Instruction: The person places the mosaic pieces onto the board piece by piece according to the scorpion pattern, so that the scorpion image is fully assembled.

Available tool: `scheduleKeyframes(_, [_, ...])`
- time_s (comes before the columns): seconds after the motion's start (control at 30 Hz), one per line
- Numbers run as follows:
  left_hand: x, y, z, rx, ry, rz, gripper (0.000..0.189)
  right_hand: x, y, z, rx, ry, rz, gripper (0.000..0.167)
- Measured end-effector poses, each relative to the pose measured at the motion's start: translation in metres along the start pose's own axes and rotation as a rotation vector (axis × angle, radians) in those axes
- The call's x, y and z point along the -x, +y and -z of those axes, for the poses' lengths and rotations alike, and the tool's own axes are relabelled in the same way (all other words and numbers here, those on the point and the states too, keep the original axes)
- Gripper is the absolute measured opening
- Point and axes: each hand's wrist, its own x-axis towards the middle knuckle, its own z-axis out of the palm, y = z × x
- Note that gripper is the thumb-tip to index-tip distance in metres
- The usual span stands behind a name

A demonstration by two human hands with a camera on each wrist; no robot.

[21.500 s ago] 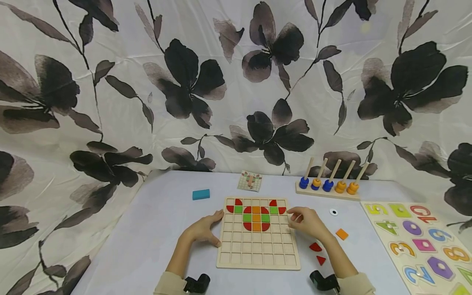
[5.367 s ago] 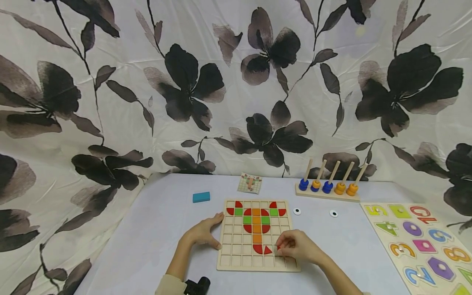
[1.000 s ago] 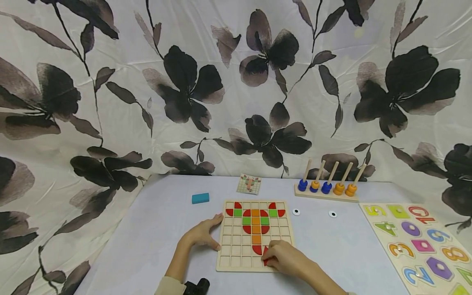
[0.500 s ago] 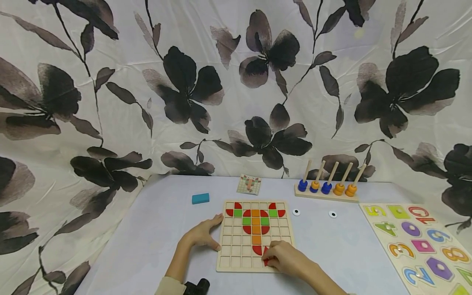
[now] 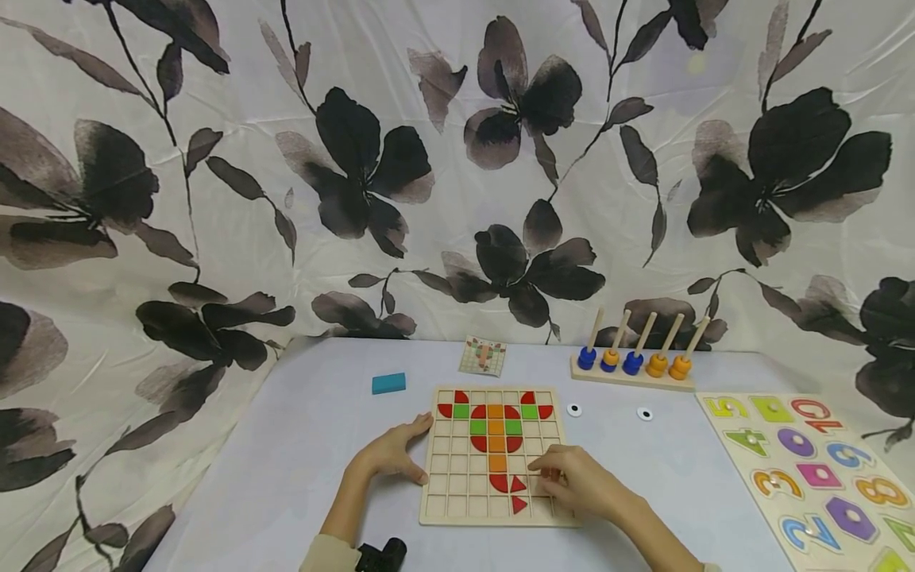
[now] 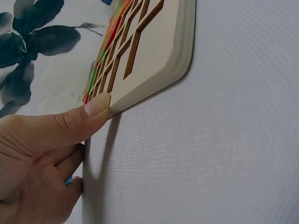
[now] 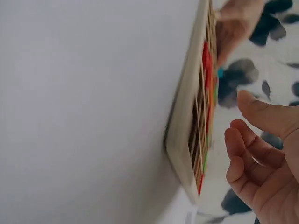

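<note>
A wooden grid board (image 5: 457, 508) lies on the table, with red, green and orange pieces set in its cells. My left hand (image 5: 389, 454) rests against the board's left edge; in the left wrist view its thumb (image 6: 97, 105) presses the rim near a rounded corner. Above the board's lower right part is my right hand (image 5: 582, 481), fingers loosely bent and holding nothing. Left of its fingertips, a red triangle (image 5: 518, 505) sits in the bottom row below another red triangle (image 5: 518, 484). Beside the upper triangle lies a red quarter circle (image 5: 499, 483), under an orange square (image 5: 497, 462).
Behind the board are a printed pattern card (image 5: 483, 357) and a blue block (image 5: 388, 384). Two eye discs lie to the right, the nearer one (image 5: 574, 410) close to the board. A bead-peg stand (image 5: 633, 380) and number puzzle board (image 5: 822, 477) occupy the right side.
My right hand has let go of the lower red triangle and drawn back to the right. Since the oldest frame, an orange square and red pieces joined the lower grid; one eye disc lies nearer.
</note>
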Motion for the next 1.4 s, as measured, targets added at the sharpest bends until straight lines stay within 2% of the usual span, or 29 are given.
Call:
scheduleKeyframes(0.1, [-0.001, 0.0, 0.0, -0.002, 0.001, 0.001, 0.099, 0.003, 0.017, 0.014, -0.008, 0.072, -0.052, 0.018])
scheduleKeyframes(0.2, [-0.001, 0.0, 0.0, 0.002, -0.003, -0.002, 0.099, 0.008, 0.034, 0.026, 0.04, 0.177, -0.106, 0.018])
scheduleKeyframes(0.37, [-0.001, -0.001, -0.001, -0.001, -0.006, -0.011, 0.1, 0.019, 0.059, 0.045, 0.132, 0.309, -0.273, 0.022])
scheduleKeyframes(0.53, [-0.001, -0.001, -0.001, -0.012, 0.001, -0.001, 0.099, 0.029, 0.08, 0.063, 0.177, 0.392, -0.42, 0.029])
scheduleKeyframes(0.7, [-0.001, 0.0, -0.001, -0.016, 0.002, 0.006, 0.099, 0.036, 0.098, 0.073, 0.188, 0.411, -0.513, 0.038])
scheduleKeyframes(0.87, [-0.001, 0.0, -0.001, -0.007, 0.002, 0.013, 0.099, 0.037, 0.108, 0.075, 0.204, 0.362, -0.548, 0.044])
scheduleKeyframes(1.0, [-0.001, -0.001, -0.001, -0.003, 0.001, 0.011, 0.099, 0.033, 0.105, 0.07, 0.185, 0.345, -0.552, 0.043])
scheduleKeyframes(1.1, [-0.002, -0.001, -0.001, -0.006, 0.0, 0.01, 0.098, 0.025, 0.093, 0.062, 0.155, 0.347, -0.508, 0.038])
scheduleKeyframes(1.27, [-0.002, -0.002, -0.001, -0.007, 0.004, 0.013, 0.099, 0.01, 0.066, 0.04, 0.084, 0.347, -0.356, 0.029])
scheduleKeyframes(1.4, [-0.002, -0.002, -0.002, -0.006, 0.009, 0.01, 0.099, 0.0, 0.043, 0.018, 0.014, 0.265, -0.186, 0.025])
